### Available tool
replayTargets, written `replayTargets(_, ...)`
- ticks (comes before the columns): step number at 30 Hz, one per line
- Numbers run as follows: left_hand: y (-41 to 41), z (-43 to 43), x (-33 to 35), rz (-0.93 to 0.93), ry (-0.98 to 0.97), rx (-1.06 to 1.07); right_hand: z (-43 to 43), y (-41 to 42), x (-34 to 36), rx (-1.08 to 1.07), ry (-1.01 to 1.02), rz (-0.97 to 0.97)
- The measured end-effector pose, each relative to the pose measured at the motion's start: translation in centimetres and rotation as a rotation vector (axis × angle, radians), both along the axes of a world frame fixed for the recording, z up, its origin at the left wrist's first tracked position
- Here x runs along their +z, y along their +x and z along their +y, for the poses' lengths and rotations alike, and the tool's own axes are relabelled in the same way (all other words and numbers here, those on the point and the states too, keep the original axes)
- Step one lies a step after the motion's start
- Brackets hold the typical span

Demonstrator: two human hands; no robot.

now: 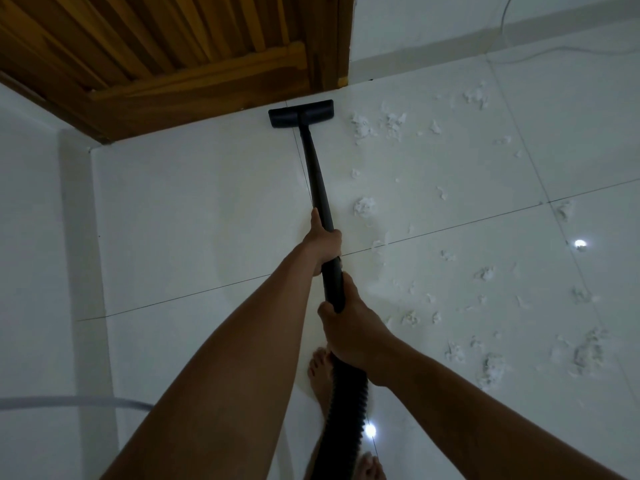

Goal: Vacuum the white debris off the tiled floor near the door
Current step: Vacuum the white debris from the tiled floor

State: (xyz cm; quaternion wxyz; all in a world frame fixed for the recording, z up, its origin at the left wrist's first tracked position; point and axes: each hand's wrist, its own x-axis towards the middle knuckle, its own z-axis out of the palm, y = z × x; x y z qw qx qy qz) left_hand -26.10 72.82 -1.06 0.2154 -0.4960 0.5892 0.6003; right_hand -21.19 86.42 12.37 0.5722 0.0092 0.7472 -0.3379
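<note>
Head view looks down on your two bare arms reaching forward over the tiled floor (pixel 194 220). Your left hand (pixel 323 242) is the farther one, its fingers curled round the black wand (pixel 318 181) about halfway along. Your right hand (pixel 349 336) grips the near end of the wand, thumb lying along the top, just where the ribbed hose (pixel 349 393) joins it. The hose runs back toward you between your bare feet (pixel 320 370). At the far end the flat nozzle (pixel 300 113) sits on the floor right against the foot of the wooden door (pixel 156 46), close to the door frame's right post. The white debris (pixel 363 206) lies scattered to the right of the wand, from tufts near the nozzle at the far side down to thicker clumps at the near right; the tiles left of the wand look bare. A thin white cable (pixel 554 50) trails along the far right by the wall, and a grey band (pixel 69 401) curves in from the near left edge
</note>
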Motion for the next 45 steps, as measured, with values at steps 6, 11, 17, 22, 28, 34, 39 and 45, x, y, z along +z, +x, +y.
replayTargets(6, 0.6, -0.2, 3.7, -0.028, 0.060, -0.005, -0.7, 0.5, 4.1, 0.020, 0.015, 0.002)
replayTargets(11, 0.6, -1.3, 6.5, -0.051, 0.109, -0.007, -2.0, 0.5, 7.0, 0.013, 0.011, 0.003)
replayTargets(17, 0.0, -3.0, 7.7, -0.073, 0.119, -0.018, -4.0, -0.1, 8.6, 0.022, 0.032, 0.001)
replayTargets(22, -1.0, -4.1, 7.1, -0.081, 0.133, 0.000, -5.1, -1.0, 7.7, 0.097, 0.088, 0.081)
replayTargets(28, -3.1, -5.9, 7.1, -0.080, 0.135, 0.019, -6.7, -3.0, 7.6, 0.093, 0.114, 0.086)
replayTargets(34, -5.0, -7.2, 7.7, -0.079, 0.139, 0.033, -8.0, -5.1, 8.7, 0.039, 0.080, 0.029)
replayTargets(39, -6.2, -7.5, 9.5, -0.099, 0.167, 0.025, -8.3, -6.5, 10.0, 0.015, 0.041, 0.006)
replayTargets(45, -7.0, -7.3, 12.0, -0.125, 0.200, 0.041, -8.4, -7.9, 12.7, 0.020, 0.037, -0.011)
